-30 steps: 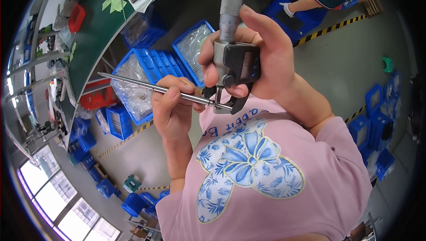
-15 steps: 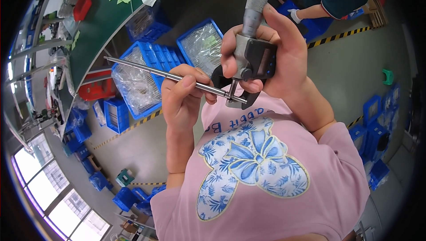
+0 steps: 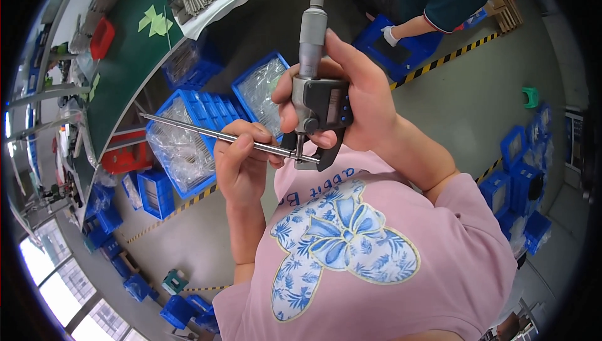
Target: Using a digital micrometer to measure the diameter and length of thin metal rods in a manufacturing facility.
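The left hand (image 3: 241, 162) has its fingers clamped on a thin steel rod (image 3: 213, 133) running toward ten o'clock, its tip seemingly between the anvils of the digital micrometer (image 3: 315, 99) gripped by the right hand (image 3: 351, 99). Keep the rod square; turn gently.

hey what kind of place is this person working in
Probably a factory floor: blue bins of bagged metal parts, striped yellow-and-black floor tape, and a measuring gauge checking a thin metal rod.

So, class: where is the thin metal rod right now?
In the head view, the thin metal rod lies centre-left, pinched in the left hand, its end in the micrometer held by the right hand.
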Motion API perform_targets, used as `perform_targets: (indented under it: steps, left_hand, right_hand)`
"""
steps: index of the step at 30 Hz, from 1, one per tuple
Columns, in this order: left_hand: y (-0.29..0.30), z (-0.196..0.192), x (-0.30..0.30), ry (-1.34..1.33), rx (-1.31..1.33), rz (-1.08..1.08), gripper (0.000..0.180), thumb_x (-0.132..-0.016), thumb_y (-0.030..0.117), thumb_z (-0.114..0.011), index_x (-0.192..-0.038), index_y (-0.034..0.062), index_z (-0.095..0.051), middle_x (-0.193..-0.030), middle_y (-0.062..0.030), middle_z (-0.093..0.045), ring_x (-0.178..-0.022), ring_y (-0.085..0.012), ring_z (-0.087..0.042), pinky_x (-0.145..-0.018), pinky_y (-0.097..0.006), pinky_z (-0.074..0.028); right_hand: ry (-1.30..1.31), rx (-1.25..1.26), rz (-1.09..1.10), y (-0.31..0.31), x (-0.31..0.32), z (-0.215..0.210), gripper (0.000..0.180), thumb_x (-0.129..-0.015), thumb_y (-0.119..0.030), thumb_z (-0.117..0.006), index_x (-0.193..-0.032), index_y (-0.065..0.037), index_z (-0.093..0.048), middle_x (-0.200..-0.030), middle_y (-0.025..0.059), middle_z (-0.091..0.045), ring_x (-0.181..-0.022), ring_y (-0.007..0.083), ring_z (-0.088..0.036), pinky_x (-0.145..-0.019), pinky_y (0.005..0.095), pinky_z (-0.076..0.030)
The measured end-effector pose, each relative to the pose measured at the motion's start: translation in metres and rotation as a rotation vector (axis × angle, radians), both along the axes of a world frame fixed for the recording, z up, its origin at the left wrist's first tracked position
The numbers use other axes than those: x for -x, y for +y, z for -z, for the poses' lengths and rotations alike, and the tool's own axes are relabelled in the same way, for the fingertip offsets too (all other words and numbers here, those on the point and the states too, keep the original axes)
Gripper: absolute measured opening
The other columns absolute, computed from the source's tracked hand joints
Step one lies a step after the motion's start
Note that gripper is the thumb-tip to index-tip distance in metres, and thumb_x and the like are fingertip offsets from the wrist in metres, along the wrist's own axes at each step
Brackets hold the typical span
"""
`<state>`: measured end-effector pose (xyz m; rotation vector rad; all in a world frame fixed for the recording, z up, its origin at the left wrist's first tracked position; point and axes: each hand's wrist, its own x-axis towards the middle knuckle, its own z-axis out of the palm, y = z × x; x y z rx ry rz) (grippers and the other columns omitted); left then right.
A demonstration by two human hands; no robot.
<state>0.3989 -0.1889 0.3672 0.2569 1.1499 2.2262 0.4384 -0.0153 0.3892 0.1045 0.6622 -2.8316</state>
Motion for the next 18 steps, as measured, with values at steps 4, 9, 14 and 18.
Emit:
perform_targets:
  steps: [4, 9, 14, 18]
  left_hand:
    - [-0.001, 0.002, 0.005, 0.024, -0.094, -0.006, 0.018, -0.074, 0.013, -0.045, -0.075, -0.0047, -0.048, -0.065, -0.0159, -0.051, -0.051, -0.0196, -0.052, -0.048, -0.027, -0.044]
    - [0.005, 0.003, 0.014, 0.138, -0.181, 0.021, 0.016, -0.077, 0.017, -0.043, -0.077, 0.0013, -0.045, -0.065, -0.0126, -0.047, -0.054, -0.0169, -0.045, -0.053, -0.028, -0.04]
    - [0.012, 0.011, 0.016, 0.056, -0.263, -0.025, 0.015, -0.075, 0.012, -0.042, -0.076, -0.0018, -0.045, -0.067, -0.0167, -0.051, -0.058, -0.0201, -0.052, -0.057, -0.027, -0.045]
    - [0.016, 0.017, 0.017, 0.0, -0.251, -0.033, 0.015, -0.076, 0.012, -0.042, -0.076, -0.002, -0.046, -0.067, -0.016, -0.051, -0.059, -0.0189, -0.053, -0.057, -0.027, -0.045]
  right_hand:
    - [-0.123, -0.022, 0.012, 0.009, -0.003, -0.011, 0.068, -0.077, -0.054, -0.029, -0.082, 0.01, -0.052, -0.065, 0.0184, -0.057, -0.038, 0.0147, -0.046, -0.036, 0.0207, -0.038]
    - [0.051, -0.825, 0.192, 0.013, -0.018, -0.006, 0.029, -0.055, -0.012, -0.061, -0.079, 0.003, -0.052, -0.066, 0.0114, -0.056, -0.047, 0.0082, -0.048, -0.039, 0.0162, -0.035]
    - [0.056, -0.684, 0.133, 0.006, -0.019, 0.0, 0.024, -0.06, -0.005, -0.067, -0.079, 0.0, -0.055, -0.067, 0.0041, -0.055, -0.051, 0.0062, -0.05, -0.042, 0.016, -0.036]
    - [0.015, -0.7, 0.164, 0.003, -0.015, 0.001, 0.025, -0.059, -0.002, -0.063, -0.08, 0.002, -0.051, -0.066, 0.0136, -0.055, -0.043, 0.0081, -0.046, -0.038, 0.0161, -0.035]
